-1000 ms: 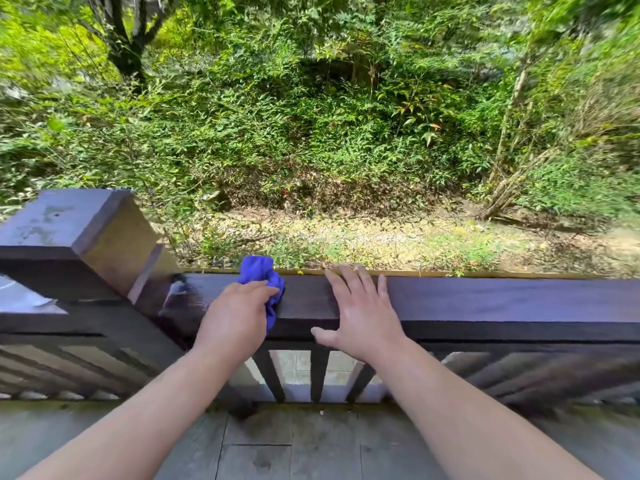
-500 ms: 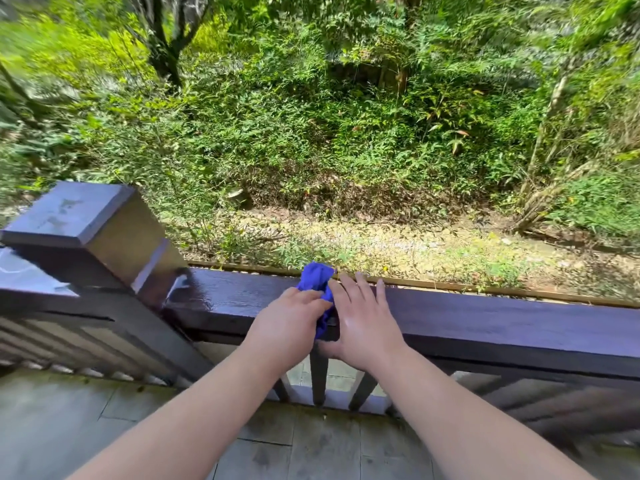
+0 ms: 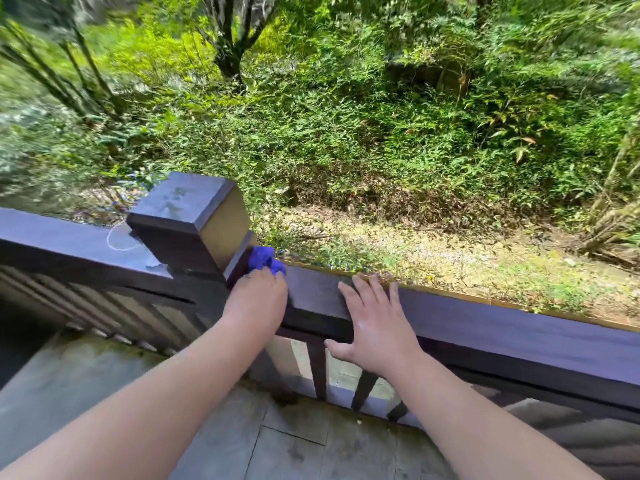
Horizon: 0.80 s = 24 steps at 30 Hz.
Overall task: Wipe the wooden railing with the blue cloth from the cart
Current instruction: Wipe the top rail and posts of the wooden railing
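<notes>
The dark wooden railing (image 3: pixel 502 327) runs across the view from left to lower right. My left hand (image 3: pixel 256 299) presses the bunched blue cloth (image 3: pixel 264 258) onto the rail top, right against the base of the square post (image 3: pixel 188 216). Most of the cloth is hidden under my fingers. My right hand (image 3: pixel 375 323) lies flat on the rail a short way to the right, fingers spread, holding nothing.
A second stretch of rail (image 3: pixel 69 244) continues left of the post, with a faint white ring mark on it. Slats run beneath both rails. Grey stone floor tiles (image 3: pixel 294 445) lie below. Beyond the railing is a slope of bushes and trees.
My left hand has slid the cloth leftward along the rail, away from my right hand, up to the post. The view has swung left, so the post now sits nearer the middle.
</notes>
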Motion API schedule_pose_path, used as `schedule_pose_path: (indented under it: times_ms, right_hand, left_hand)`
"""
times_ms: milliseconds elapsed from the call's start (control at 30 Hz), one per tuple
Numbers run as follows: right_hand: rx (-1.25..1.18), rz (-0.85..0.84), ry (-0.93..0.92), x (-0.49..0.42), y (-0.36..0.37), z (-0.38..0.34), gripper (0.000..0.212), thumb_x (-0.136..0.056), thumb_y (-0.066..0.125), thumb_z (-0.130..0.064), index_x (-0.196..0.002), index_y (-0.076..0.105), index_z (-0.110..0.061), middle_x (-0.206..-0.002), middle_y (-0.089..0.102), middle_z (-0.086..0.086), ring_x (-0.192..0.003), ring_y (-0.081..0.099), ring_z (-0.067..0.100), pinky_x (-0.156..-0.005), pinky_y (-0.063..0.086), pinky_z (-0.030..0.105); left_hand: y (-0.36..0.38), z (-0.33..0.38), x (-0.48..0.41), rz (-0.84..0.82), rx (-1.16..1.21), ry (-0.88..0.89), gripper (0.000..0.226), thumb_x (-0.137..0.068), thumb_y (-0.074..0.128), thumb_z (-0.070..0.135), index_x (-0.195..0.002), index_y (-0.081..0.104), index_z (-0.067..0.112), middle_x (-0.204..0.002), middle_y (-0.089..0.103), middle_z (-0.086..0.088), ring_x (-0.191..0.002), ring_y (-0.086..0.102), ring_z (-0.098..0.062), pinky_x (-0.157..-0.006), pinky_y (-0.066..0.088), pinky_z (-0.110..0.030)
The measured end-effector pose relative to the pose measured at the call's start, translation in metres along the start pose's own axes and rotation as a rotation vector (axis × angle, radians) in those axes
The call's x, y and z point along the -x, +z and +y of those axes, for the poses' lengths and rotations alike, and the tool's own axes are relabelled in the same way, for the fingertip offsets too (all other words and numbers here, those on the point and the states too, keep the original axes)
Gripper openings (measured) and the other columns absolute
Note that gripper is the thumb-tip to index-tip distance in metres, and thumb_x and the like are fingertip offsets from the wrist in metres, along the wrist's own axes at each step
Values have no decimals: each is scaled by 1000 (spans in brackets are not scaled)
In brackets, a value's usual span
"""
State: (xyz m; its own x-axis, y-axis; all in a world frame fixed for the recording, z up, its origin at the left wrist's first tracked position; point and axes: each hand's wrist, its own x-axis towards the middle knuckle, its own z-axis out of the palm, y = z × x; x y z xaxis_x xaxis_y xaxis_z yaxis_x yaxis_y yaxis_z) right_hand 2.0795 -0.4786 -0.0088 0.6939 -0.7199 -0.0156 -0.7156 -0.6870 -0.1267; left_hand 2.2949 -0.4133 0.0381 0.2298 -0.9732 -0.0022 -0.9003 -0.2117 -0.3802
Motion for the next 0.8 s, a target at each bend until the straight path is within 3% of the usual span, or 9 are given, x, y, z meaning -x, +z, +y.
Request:
schedule_pose_path:
  times_ms: [167, 433, 600, 800]
  right_hand:
    - [-23, 21, -7, -10, 4, -22, 108, -76, 37, -84, -163, 14, -24, -171, 16, 9, -158, 2, 35, -125, -3, 65]
    - [-18, 28, 5, -10, 7, -27, 109, -75, 37, -84, -163, 11, -25, -172, 13, 8, -159, -2, 34, -125, -7, 62]
    - [-28, 31, 36, -7, 4, -14, 108, -77, 39, -84, -163, 7, -27, -173, 10, 7, -159, -5, 33, -125, -6, 62]
    - [-21, 3, 128, 0, -2, 12, 109, -80, 44, -84, -163, 2, -29, -174, 4, 5, -159, -8, 33, -125, -3, 64]
  left_hand:
    - [-5, -3, -6, -27, -14, -21, 24, -94, 36, 13, -111, 53, 16, -107, 63, -7, -97, 55, -25, -66, 37, -35]
    - [-5, -18, 11, -82, 65, -9, 20, -88, 46, 12, -105, 55, 17, -102, 62, -5, -96, 53, -25, -65, 37, -34]
    - [9, -18, 10, -34, 305, -20, 8, -91, 46, 18, -95, 51, 22, -95, 53, 1, -91, 47, -20, -60, 38, -31]
    - [19, -3, -6, 73, 533, 10, 18, -81, 37, 8, -74, 43, 24, -75, 42, 5, -75, 36, -22, -56, 40, -36]
